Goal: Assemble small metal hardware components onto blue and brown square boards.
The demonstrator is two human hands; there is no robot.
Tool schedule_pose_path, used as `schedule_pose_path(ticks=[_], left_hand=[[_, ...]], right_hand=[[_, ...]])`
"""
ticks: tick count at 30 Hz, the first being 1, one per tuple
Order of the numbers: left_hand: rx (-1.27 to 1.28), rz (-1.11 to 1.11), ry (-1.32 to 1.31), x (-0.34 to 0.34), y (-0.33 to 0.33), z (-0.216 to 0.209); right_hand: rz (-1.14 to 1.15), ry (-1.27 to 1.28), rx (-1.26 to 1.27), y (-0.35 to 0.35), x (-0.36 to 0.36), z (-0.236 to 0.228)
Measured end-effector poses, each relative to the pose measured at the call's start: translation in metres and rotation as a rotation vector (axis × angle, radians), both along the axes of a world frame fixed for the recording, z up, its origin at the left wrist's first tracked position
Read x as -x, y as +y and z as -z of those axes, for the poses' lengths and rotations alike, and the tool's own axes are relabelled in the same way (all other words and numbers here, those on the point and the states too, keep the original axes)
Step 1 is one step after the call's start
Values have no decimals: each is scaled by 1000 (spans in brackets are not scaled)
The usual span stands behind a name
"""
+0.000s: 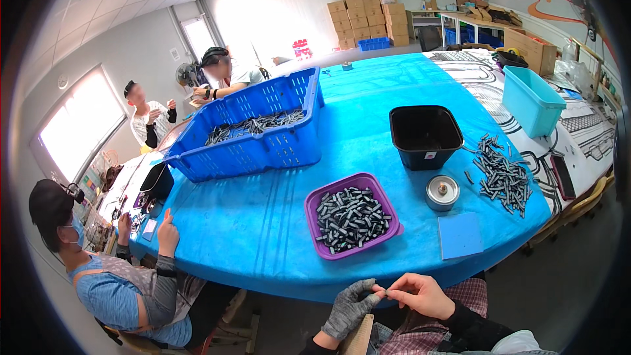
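Note:
My left hand (350,305), in a grey glove with bare fingertips, and my bare right hand (424,294) meet in front of the table's near edge. Thumb and fingers of both hands are pinched together around something tiny that I cannot make out. Just beyond them on the blue-covered table stands a purple square tub (313,235) filled with short black and grey pieces (353,220). A flat blue pad (461,235) lies to the right, beside a round metal tin (442,192). Farther right is a loose heap of similar dark pieces (503,177).
Behind the tin stands a black square bin (426,155). A large blue crate (263,151) holds more dark strips. A turquoise bin (531,102) and a phone (562,177) are at right. One person (125,289) sits at left; two others are beyond the crate.

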State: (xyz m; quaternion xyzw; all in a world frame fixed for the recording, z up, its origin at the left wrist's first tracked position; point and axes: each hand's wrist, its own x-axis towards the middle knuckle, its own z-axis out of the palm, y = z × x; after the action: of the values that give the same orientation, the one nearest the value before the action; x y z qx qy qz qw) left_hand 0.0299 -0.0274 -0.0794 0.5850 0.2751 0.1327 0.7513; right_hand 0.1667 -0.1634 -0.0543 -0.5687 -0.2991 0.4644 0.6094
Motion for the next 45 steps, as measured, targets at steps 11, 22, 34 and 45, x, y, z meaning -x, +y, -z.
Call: schedule_pose_path(ticks=[11,22,34,45], left_hand=[[-70,11,55,-2,4,2],[-44,-7,-19,0,-2,13],[-3,-94,-118,-6,-8,-4],[-35,-100,-85,-5,-10,-7]], right_hand=[[-7,-46,5,1,-1,4],[1,-143,-68,-3,1,20],[43,-115,-120,1,0,18],[4,33,-135,-1,-1,23]])
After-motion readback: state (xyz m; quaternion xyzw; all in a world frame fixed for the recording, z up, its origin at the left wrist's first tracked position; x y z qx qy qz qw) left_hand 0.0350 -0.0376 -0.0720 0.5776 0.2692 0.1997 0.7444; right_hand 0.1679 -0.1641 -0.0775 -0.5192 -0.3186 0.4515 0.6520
